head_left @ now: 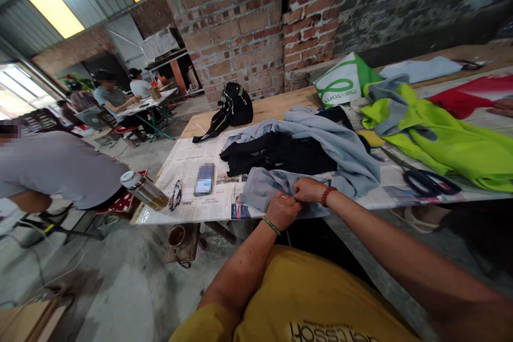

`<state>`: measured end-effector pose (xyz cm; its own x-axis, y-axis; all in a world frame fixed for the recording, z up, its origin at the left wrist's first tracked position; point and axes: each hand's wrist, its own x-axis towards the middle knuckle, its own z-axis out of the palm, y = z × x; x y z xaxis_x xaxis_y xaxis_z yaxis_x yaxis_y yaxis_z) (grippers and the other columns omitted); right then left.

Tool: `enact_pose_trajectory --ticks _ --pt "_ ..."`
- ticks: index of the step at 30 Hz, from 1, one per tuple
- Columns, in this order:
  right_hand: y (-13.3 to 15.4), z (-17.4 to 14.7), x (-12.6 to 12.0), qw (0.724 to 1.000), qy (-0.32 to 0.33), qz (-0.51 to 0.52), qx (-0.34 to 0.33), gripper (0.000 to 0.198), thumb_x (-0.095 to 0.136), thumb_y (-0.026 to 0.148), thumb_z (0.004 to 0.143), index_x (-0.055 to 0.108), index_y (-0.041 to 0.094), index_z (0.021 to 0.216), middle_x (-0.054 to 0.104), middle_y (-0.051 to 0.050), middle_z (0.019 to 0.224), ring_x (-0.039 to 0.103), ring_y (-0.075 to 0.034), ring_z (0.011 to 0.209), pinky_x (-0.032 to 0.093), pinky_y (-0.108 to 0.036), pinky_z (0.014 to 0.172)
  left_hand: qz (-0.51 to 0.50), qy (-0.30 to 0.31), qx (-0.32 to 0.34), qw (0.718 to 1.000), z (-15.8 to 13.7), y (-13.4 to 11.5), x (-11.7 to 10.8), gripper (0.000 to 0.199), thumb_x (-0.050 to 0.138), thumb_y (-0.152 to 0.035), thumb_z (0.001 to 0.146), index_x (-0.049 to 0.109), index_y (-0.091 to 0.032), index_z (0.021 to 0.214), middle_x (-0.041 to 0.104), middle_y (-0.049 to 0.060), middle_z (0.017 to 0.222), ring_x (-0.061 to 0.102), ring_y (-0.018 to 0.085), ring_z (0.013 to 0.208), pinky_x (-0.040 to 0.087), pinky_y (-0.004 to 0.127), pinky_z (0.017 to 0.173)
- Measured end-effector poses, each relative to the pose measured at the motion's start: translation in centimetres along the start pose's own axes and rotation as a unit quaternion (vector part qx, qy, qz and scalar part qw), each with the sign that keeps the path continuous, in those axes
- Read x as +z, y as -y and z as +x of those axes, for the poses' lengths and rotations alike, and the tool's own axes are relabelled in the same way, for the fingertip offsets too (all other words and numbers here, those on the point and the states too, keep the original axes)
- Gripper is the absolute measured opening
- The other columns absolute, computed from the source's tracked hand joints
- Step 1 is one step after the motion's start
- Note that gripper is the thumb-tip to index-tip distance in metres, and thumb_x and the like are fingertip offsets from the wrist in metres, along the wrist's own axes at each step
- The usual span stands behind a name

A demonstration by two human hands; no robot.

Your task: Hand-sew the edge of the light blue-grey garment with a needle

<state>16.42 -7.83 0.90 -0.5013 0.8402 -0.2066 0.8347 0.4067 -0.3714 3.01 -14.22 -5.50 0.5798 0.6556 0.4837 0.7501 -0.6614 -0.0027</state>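
At the table's front edge, my left hand (282, 211), with a green bracelet and a ring, is closed on the hem of a grey garment (260, 188). My right hand (310, 191), wearing red beads, pinches the same cloth, its fingertips touching those of the left. Whatever small thing may lie between the fingers is too small to make out. More of the grey garment bunches up behind the hands and drapes to the right. On top of it rests a crumpled black garment (280, 152).
Newspaper covers the table (176, 163). A phone (204, 179), glasses (175, 195) and a tea bottle (144, 191) lie left; a black bag (236, 104) stands behind. Scissors (430, 181), a lime-green garment (444, 139) and a green-white bag (347, 80) are right. A person (60, 165) sits at left.
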Motion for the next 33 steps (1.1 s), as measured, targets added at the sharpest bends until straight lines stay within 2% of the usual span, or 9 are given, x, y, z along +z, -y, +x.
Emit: enact_pose_trajectory --ticks 4,7,11,14,17,21,26,30,33 --pt "0.2 0.2 0.5 1.000 -0.010 0.001 -0.014 0.012 0.059 0.014 0.061 0.059 0.016 0.049 0.053 -0.005 0.047 0.053 -0.015 0.057 0.038 -0.026 0.057 0.026 0.005 0.024 0.999 -0.1 -0.1 -0.1 0.026 0.042 -0.016 0.089 0.068 -0.018 0.084 0.060 0.007 0.066 0.057 0.020 0.068 0.040 0.034 0.068" --pt "0.0 0.4 0.6 0.998 -0.026 0.020 -0.044 0.013 0.059 0.016 0.063 0.058 0.017 0.050 0.056 -0.004 0.050 0.054 -0.015 0.058 0.040 -0.025 0.058 0.010 0.005 -0.001 1.000 -0.2 -0.2 -0.2 0.026 0.042 -0.019 0.089 0.068 -0.018 0.083 0.062 0.008 0.068 0.059 0.020 0.069 0.043 0.035 0.069" --pt "-0.9 -0.2 0.5 0.985 -0.089 0.109 -0.098 0.016 0.051 0.027 0.076 0.062 0.018 0.069 0.063 -0.001 0.066 0.057 -0.013 0.062 0.042 -0.022 0.059 -0.072 -0.044 -0.111 0.990 -0.3 0.0 -0.1 0.024 0.045 -0.024 0.089 0.068 -0.019 0.090 0.067 0.008 0.072 0.063 0.020 0.073 0.047 0.035 0.076" --pt "-1.2 -1.1 0.9 0.948 -0.163 0.262 -0.080 0.025 0.045 0.039 0.081 0.059 0.019 0.078 0.056 0.003 0.052 0.053 -0.012 0.049 0.042 -0.023 0.053 -0.158 -0.113 -0.228 0.954 -0.1 0.4 0.0 0.028 0.052 -0.025 0.086 0.063 -0.019 0.111 0.071 0.009 0.095 0.065 0.019 0.082 0.050 0.034 0.082" --pt "-1.0 -1.4 1.6 0.915 -0.180 0.355 -0.062 0.024 0.045 0.042 0.081 0.056 0.021 0.079 0.055 0.005 0.050 0.052 -0.011 0.043 0.042 -0.023 0.050 -0.241 -0.123 -0.297 0.916 0.1 0.8 -0.2 0.026 0.056 -0.023 0.083 0.066 -0.019 0.106 0.071 0.007 0.099 0.066 0.018 0.083 0.053 0.031 0.080" --pt "-1.0 -0.9 2.4 0.897 -0.119 0.423 -0.042 0.018 0.054 0.036 0.075 0.059 0.020 0.079 0.063 0.003 0.058 0.058 -0.012 0.048 0.043 -0.021 0.045 -0.295 -0.082 -0.309 0.900 0.4 1.0 -0.8 0.015 0.056 -0.021 0.083 0.071 -0.019 0.085 0.073 0.003 0.083 0.066 0.014 0.075 0.053 0.026 0.075" --pt "-2.1 -0.8 2.8 0.882 -0.038 0.470 -0.017 0.017 0.054 0.030 0.075 0.065 0.019 0.081 0.068 -0.001 0.064 0.065 -0.014 0.059 0.052 -0.024 0.051 -0.289 -0.072 -0.310 0.903 0.5 0.8 -1.2 0.013 0.059 -0.023 0.082 0.072 -0.019 0.082 0.073 0.001 0.079 0.065 0.013 0.071 0.052 0.024 0.072" --pt "-2.3 -1.0 3.1 0.880 -0.062 0.470 -0.026 0.016 0.055 0.029 0.075 0.065 0.018 0.081 0.067 0.000 0.059 0.064 -0.014 0.056 0.052 -0.024 0.050 -0.291 -0.072 -0.307 0.903 0.5 0.7 -1.2 0.013 0.058 -0.022 0.082 0.071 -0.019 0.081 0.073 0.001 0.078 0.064 0.013 0.070 0.051 0.023 0.071" --pt "-2.0 -0.9 3.3 0.892 -0.111 0.439 0.007 0.017 0.053 0.032 0.076 0.062 0.019 0.079 0.063 0.002 0.052 0.060 -0.014 0.047 0.047 -0.023 0.043 -0.290 -0.063 -0.299 0.907 0.5 0.7 -1.2 0.013 0.058 -0.022 0.082 0.071 -0.019 0.082 0.072 0.001 0.077 0.064 0.013 0.071 0.051 0.023 0.072"
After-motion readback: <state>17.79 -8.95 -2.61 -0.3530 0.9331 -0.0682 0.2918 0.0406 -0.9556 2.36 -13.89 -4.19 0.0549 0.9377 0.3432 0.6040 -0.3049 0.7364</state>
